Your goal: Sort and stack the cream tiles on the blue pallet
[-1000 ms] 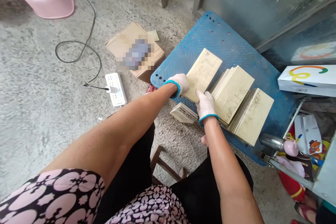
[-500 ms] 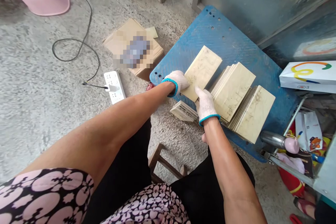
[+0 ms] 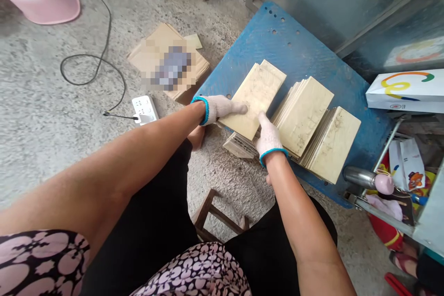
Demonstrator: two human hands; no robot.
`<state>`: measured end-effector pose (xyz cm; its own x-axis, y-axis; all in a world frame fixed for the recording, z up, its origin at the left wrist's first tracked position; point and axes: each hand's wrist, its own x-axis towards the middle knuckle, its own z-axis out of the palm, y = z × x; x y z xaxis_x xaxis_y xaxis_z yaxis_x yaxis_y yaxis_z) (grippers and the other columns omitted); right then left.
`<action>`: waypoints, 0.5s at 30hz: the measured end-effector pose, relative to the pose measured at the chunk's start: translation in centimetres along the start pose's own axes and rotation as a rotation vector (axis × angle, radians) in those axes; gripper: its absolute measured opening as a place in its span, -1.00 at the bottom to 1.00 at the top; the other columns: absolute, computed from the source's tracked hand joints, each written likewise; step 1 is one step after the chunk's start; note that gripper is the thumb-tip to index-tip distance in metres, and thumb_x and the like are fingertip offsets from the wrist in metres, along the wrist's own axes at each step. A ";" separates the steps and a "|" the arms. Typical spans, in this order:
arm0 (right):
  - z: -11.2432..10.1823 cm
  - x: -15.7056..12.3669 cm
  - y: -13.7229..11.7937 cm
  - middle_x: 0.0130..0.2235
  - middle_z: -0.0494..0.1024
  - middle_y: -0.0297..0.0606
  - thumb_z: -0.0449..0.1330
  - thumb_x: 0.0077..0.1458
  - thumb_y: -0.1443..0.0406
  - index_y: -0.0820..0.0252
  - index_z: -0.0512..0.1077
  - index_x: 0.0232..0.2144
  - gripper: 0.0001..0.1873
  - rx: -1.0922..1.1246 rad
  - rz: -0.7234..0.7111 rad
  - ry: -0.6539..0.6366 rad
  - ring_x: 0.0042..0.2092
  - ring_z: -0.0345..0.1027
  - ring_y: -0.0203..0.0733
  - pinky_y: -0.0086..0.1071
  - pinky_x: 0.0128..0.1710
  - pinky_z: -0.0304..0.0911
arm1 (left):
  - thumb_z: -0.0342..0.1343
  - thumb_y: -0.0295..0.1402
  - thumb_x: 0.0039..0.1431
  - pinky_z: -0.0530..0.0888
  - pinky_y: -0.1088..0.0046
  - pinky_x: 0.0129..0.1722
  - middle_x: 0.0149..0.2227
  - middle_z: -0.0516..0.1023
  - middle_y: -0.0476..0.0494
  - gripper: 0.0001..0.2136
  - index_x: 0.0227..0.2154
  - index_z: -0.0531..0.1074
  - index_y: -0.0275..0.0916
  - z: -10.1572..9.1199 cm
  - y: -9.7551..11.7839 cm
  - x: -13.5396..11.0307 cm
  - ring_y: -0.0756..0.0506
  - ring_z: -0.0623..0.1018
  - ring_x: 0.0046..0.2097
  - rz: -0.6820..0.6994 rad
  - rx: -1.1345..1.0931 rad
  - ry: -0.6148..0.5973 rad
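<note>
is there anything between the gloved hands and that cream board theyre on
Nothing visible does. The left hand lies flat on the top cream board and the right hand touches its near edge, on the blue platform.

Smudged glossy cream tile [image 3: 254, 97] on textured blue plastic board [image 3: 294, 51].

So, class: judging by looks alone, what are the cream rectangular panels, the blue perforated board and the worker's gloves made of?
Cream rectangular panels: probably thin wood or fibreboard, matt and smudged; stacked edges look layered. Blue perforated board: likely moulded plastic, with a textured surface and round holes. Gloves on the left hand and right hand: knitted white cotton, blue cuffs.
</note>
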<state>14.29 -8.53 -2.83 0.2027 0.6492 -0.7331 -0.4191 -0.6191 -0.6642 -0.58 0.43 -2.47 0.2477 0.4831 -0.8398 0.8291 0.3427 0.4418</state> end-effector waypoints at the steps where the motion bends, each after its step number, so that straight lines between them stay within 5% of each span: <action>1: -0.4 0.5 0.1 -0.22 0.61 -0.15 0.14 0.13 -0.04 0.25 0.45 -0.09 -0.49 -0.004 0.004 -0.015 -0.18 0.51 -0.09 -0.16 -0.13 0.47 | -0.02 0.16 0.12 0.49 0.43 -0.27 -0.08 0.61 -0.22 -0.39 0.07 0.46 -0.16 0.0 0.0 0.1 -0.15 0.60 -0.16 0.020 -0.027 -0.010; 9: -1.0 3.3 -0.9 -0.21 0.59 -0.07 -0.22 0.25 -0.17 0.28 0.32 0.15 -0.22 -0.163 0.039 -0.131 -0.11 0.47 -0.03 -0.07 -0.05 0.41 | 0.02 0.07 0.15 0.48 0.51 -0.31 -0.01 0.58 -0.21 -0.42 0.11 0.42 -0.18 -0.2 1.3 -1.9 -0.11 0.60 -0.14 0.036 -0.158 -0.118; 15: -0.8 3.7 -1.0 -0.27 0.59 -0.05 -0.51 0.28 -0.13 0.36 0.39 0.09 -0.07 -0.501 -0.138 -0.026 -0.15 0.48 -0.07 -0.13 -0.05 0.40 | 0.11 0.11 0.03 0.47 0.46 -0.37 -0.18 0.61 -0.25 -0.40 -0.05 0.53 -0.29 -0.2 2.4 -3.6 -0.13 0.59 -0.28 0.015 0.111 -0.046</action>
<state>16.23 -5.84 -4.98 0.2015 0.7466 -0.6340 0.0860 -0.6583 -0.7478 0.40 -0.40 1.68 0.2814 0.4495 -0.8478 0.8749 0.2428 0.4191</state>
